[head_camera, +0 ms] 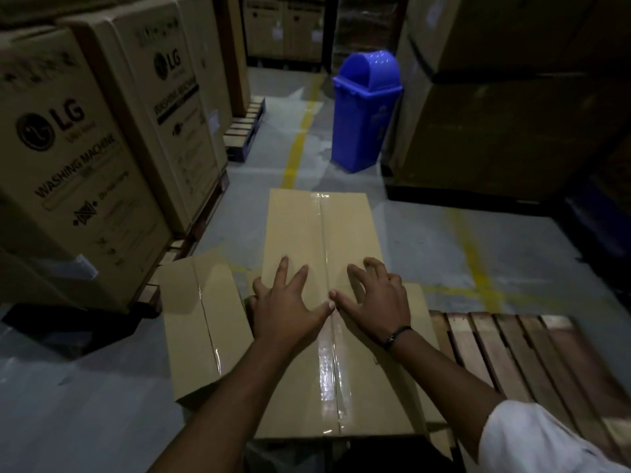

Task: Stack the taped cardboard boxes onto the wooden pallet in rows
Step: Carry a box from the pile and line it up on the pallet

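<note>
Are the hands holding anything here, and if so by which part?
Nothing is gripped. The left hand and right hand rest spread-fingered on the top face of the taped cardboard box, either side of its tape seam.

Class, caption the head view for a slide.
Left hand and right hand rest on a taped cardboard box near the wooden pallet.

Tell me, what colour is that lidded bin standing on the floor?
The bin is bright blue, dome lid included; the head view shows it plainly.
</note>
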### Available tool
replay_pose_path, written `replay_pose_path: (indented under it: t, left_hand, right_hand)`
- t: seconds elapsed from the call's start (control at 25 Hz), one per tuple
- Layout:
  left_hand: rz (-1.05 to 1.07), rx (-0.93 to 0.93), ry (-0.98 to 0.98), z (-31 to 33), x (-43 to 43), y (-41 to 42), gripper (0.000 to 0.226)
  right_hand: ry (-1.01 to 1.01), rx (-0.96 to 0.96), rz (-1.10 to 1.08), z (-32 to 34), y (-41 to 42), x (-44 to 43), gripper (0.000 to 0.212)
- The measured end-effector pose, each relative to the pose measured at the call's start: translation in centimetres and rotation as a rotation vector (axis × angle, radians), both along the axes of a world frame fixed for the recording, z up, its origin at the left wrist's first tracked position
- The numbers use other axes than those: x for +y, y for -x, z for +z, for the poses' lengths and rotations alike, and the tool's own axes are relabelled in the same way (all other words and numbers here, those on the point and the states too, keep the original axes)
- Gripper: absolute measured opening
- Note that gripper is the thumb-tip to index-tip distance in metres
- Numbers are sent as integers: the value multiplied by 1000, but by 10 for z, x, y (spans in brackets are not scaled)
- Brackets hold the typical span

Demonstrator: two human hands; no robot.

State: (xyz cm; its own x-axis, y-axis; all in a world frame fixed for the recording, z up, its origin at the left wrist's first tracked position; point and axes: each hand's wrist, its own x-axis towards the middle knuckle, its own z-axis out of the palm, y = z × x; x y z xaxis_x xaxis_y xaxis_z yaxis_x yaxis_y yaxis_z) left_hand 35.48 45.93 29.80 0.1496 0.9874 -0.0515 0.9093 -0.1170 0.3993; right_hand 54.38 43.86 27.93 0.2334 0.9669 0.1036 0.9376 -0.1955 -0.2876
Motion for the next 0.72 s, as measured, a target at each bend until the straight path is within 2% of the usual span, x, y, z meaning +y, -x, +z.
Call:
replay_pose_path:
  t: [0.32,0.72]
  left_hand:
    - [-61,43,-16,17,-53,-15,93]
    - [-221,30,-68,32,-139,-97,95]
  right_hand:
    - [-14,68,-71,9,-12,-60,75]
    - [-96,66,-270,21,-88,-159,78]
